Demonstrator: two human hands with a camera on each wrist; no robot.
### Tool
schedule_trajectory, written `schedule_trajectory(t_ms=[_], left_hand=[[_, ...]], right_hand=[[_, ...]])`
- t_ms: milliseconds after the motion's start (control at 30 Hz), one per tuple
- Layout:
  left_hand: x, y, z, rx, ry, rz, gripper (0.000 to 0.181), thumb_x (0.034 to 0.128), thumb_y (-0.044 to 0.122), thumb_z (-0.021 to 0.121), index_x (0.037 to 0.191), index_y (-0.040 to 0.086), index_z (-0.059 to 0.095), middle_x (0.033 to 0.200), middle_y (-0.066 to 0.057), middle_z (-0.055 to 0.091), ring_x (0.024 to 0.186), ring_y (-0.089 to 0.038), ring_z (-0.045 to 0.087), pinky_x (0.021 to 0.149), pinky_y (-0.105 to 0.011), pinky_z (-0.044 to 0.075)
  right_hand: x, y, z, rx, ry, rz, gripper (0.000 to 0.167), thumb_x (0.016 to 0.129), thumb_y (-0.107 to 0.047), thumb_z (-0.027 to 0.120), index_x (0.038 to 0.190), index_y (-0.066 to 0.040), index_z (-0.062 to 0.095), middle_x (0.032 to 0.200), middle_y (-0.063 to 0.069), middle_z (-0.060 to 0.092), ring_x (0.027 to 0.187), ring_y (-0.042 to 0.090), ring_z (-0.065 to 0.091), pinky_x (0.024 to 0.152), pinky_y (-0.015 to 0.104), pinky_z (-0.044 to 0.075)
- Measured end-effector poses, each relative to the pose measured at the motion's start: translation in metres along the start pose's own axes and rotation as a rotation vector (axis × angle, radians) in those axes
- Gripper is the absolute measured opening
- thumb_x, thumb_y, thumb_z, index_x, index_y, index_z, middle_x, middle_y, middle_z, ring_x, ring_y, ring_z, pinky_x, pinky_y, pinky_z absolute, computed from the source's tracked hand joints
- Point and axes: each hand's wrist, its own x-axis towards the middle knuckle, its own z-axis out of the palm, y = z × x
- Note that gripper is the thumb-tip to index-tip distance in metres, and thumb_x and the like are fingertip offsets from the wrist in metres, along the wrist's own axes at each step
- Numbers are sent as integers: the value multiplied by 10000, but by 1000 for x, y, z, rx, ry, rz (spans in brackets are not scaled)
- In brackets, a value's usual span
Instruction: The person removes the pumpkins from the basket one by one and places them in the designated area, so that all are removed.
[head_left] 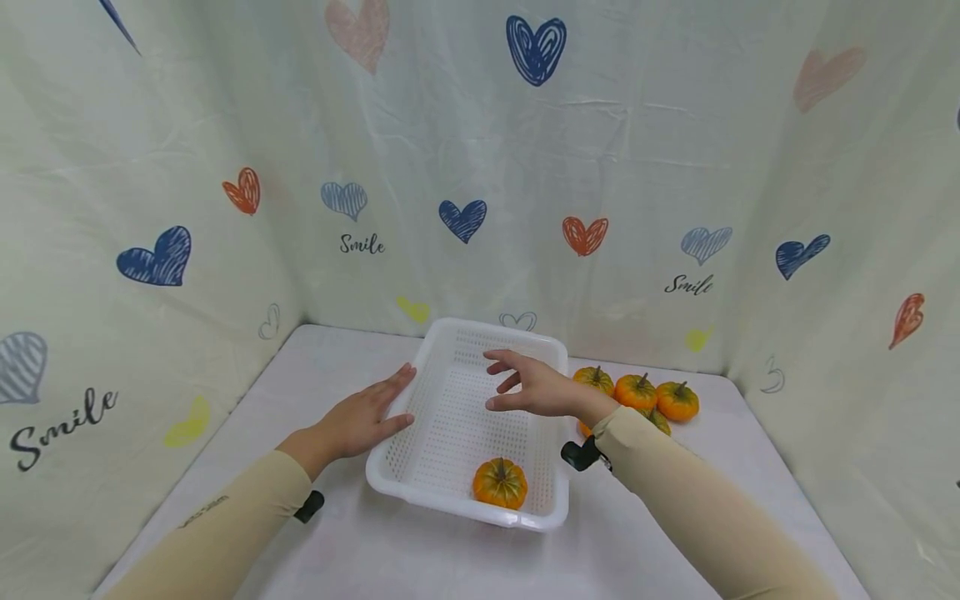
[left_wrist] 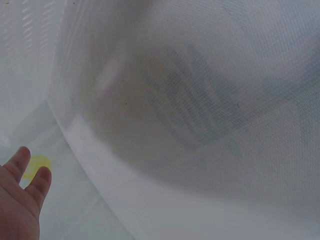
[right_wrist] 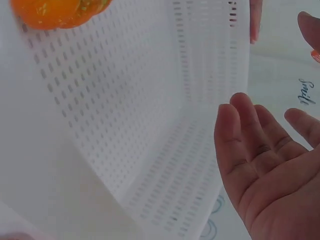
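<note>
A white perforated plastic basket (head_left: pixel 457 417) stands on the table, its long sides running away from me. One small orange pumpkin (head_left: pixel 500 483) lies inside at the near right corner; the right wrist view shows part of this pumpkin (right_wrist: pixel 60 11) too. My left hand (head_left: pixel 360 418) rests at the basket's left rim with its fingers extended. In the left wrist view, that hand (left_wrist: pixel 22 195) shows at the lower left. Above the basket hovers my right hand (head_left: pixel 536 385), fingers loosely bent and apart. Nothing is in it, as the palm (right_wrist: pixel 275 185) in the right wrist view shows.
Several small orange pumpkins (head_left: pixel 677 402) sit together on the table right of the basket, partly hidden by my right forearm. A white cloth covers the table (head_left: pixel 330 533). Behind and at both sides hangs a curtain (head_left: pixel 637 150) printed with hearts.
</note>
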Motion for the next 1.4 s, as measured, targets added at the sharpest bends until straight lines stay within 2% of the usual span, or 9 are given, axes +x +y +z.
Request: schedule_trajectory(t_ms=[200,533,867,1100,1400], left_hand=[[0,-1,1,-2,-1,4,774,1003,455,547,1605,129,188,1646,-79,185,1452,-358,285,1110,-591,309],[0,-4,0,-1,2,26,782,1004,488,524,1605,121,184,1645,-81,188,1454,-351,283,1109,-593,309],[0,-5,2,-7,-2,18,773,1007,476,526,1608,137,177,1648,-72,182,1454,-348,284,1109,-594,308],[1,-7,2,-26,-5,46,770,1013,487,509,1607,128,177,1648,-75,174,1464,-343,257,1130,-584,273],[1,-8,2,-29,1,61,787,1009,537,478,1606,121,179,1649,-74,173,1463,-344,261,1125,-586,281]], right_hand=[[-2,0,15,19,-66,64,795,868,-299,797,1532,-172,379,1424,106,508,1159,260,594,859,350,568],[-4,-8,27,23,-116,109,761,887,-336,773,1524,-186,385,1430,91,502,1171,242,589,891,359,554],[4,-13,43,7,-104,183,745,879,-335,778,1506,-162,414,1406,112,527,1168,266,592,920,405,541],[1,-11,52,-10,-122,301,752,871,-374,772,1497,-142,428,1423,174,514,1173,284,591,960,466,511],[-6,-15,57,41,-206,418,772,868,-339,782,1497,-92,410,1431,221,485,1103,333,604,837,560,551]])
